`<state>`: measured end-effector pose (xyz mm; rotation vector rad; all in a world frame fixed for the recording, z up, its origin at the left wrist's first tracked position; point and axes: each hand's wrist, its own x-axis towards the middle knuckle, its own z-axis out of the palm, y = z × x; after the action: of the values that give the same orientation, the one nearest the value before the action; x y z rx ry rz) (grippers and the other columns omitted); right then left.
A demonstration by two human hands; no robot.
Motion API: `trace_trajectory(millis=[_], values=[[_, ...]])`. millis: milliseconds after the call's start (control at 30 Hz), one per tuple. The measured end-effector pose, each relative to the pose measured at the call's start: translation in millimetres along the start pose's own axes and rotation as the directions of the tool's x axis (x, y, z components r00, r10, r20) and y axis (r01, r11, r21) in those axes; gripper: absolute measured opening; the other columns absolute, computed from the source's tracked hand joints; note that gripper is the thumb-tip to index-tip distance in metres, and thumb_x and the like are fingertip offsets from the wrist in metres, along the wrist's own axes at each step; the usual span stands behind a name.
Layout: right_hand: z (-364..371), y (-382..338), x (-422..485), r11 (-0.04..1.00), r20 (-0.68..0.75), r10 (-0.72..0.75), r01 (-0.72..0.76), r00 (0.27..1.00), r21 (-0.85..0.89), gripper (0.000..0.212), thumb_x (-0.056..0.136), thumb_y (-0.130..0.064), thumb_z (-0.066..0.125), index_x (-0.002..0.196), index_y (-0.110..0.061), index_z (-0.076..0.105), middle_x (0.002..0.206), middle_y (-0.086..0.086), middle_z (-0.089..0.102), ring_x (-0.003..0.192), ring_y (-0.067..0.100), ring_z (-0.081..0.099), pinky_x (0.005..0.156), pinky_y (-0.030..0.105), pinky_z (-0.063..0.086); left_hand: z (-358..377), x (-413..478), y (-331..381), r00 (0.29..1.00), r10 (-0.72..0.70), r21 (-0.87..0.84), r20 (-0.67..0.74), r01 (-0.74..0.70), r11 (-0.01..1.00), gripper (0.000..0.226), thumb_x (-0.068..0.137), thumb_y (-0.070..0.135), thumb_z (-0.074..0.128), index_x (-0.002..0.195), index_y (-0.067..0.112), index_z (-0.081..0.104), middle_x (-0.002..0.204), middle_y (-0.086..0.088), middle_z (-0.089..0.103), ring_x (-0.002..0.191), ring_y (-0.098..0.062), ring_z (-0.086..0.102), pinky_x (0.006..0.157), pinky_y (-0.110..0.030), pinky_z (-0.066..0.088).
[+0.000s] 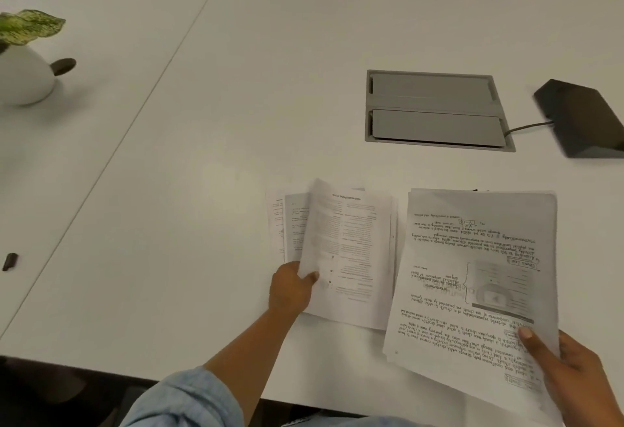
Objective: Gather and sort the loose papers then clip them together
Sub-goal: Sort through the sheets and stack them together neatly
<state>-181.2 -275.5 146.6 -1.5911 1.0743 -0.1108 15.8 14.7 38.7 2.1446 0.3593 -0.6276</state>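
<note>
On the white table [202, 156], near its front edge, lies a loose pile of printed sheets [354, 251], fanned out and overlapping. My left hand [292, 286] grips the pile's top sheets at their left edge, thumb on top, and that edge is lifted and blurred. My right hand [574, 372] holds a separate stack of handwritten pages [472, 284] by its near right corner, thumb pressed on the top page. This stack is tilted above the table, to the right of the pile. A small dark object [10, 261] lies far left; I cannot tell what it is.
A grey cable hatch [435, 110] is set into the table behind the papers. A black box with a cable [584, 119] sits at the right edge. A potted plant in a white pot [23, 71] stands far left, with a dark round disc [64, 66] beside it.
</note>
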Motion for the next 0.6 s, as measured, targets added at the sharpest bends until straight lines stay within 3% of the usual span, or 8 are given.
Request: trace_trajectory(millis=[67,100,200,300,367,433,500,600], values=[[-0.1,0.8,-0.8,1.000,-0.026,-0.016,0.016,1.000,0.014,0.088,0.028,-0.086,0.069,0.088,-0.023,0.071,0.065,-0.016,0.075,0.059,0.017,0.072,0.065,0.030,0.049,2.9,-3.7,4.3,0.999,0.036,-0.133,-0.002,-0.036,0.990,0.025,0.086,0.019,0.075,0.108,0.007,0.072,0.111,-0.009,0.074,0.097,-0.027,0.070,0.086,-0.039,0.060],[1.4,2.4,-0.2,0.999,-0.040,-0.022,0.024,0.999,0.026,0.080,0.039,-0.079,0.073,0.092,-0.018,0.072,0.062,-0.016,0.074,0.061,0.018,0.073,0.067,0.031,0.049,4.6,-4.1,6.4,0.999,0.041,-0.180,-0.008,-0.042,0.983,0.020,0.084,0.017,0.076,0.102,0.009,0.072,0.108,-0.009,0.075,0.094,-0.026,0.071,0.084,-0.038,0.060],[3.4,4.5,3.3,1.000,-0.082,-0.019,0.020,0.996,0.011,0.036,0.086,-0.030,0.067,0.110,-0.003,0.068,0.055,-0.017,0.071,0.078,0.029,0.070,0.075,0.036,0.047,9.6,-5.1,10.5,1.000,-0.008,-0.266,-0.001,0.007,0.964,0.020,0.076,0.016,0.084,0.089,0.015,0.069,0.099,-0.005,0.075,0.088,-0.024,0.072,0.081,-0.040,0.062],[3.3,6.0,9.6,0.999,-0.072,0.006,-0.008,0.997,-0.031,0.027,0.092,-0.018,0.062,0.113,-0.002,0.067,0.055,-0.018,0.071,0.081,0.029,0.068,0.072,0.034,0.046,12.3,-4.7,6.2,0.998,-0.059,-0.272,-0.009,0.055,0.961,0.026,0.071,0.022,0.088,0.083,0.013,0.067,0.088,-0.001,0.073,0.081,-0.022,0.071,0.074,-0.040,0.062],[3.2,5.4,11.5,0.999,-0.063,0.020,-0.022,0.998,-0.030,0.024,0.092,-0.015,0.061,0.112,-0.003,0.066,0.053,-0.018,0.070,0.074,0.023,0.067,0.067,0.030,0.046,12.9,-5.9,2.1,0.997,-0.073,-0.288,-0.017,0.065,0.956,0.018,0.079,0.026,0.081,0.081,0.017,0.066,0.090,-0.003,0.073,0.081,-0.022,0.069,0.075,-0.038,0.061],[2.4,4.6,12.2,0.999,-0.054,0.020,-0.022,0.998,-0.023,0.021,0.093,-0.013,0.060,0.111,-0.005,0.065,0.052,-0.017,0.070,0.056,0.022,0.068,0.063,0.028,0.045,12.7,-6.6,-0.9,0.996,-0.087,-0.327,-0.003,0.081,0.941,0.010,0.093,0.024,0.066,0.091,0.016,0.070,0.103,-0.006,0.074,0.090,-0.025,0.069,0.084,-0.040,0.060],[1.0,4.9,13.3,0.999,-0.049,0.015,-0.017,0.999,-0.032,0.020,0.093,-0.013,0.059,0.111,-0.006,0.065,0.053,-0.017,0.070,0.046,0.008,0.068,0.063,0.028,0.045,12.6,-7.1,-2.0,0.997,-0.081,-0.334,0.015,0.082,0.939,0.020,0.098,0.015,0.057,0.112,0.011,0.071,0.113,-0.005,0.070,0.102,-0.028,0.066,0.092,-0.041,0.057],[0.4,5.3,13.6,1.000,-0.030,0.018,-0.019,0.999,-0.015,0.025,0.093,-0.015,0.060,0.114,-0.003,0.065,0.055,-0.017,0.071,0.052,0.015,0.070,0.065,0.028,0.047,11.6,-5.8,-3.4,0.996,-0.079,-0.318,-0.028,0.066,0.946,0.023,0.095,0.007,0.058,0.114,0.011,0.071,0.109,-0.006,0.070,0.098,-0.028,0.066,0.087,-0.038,0.057]])
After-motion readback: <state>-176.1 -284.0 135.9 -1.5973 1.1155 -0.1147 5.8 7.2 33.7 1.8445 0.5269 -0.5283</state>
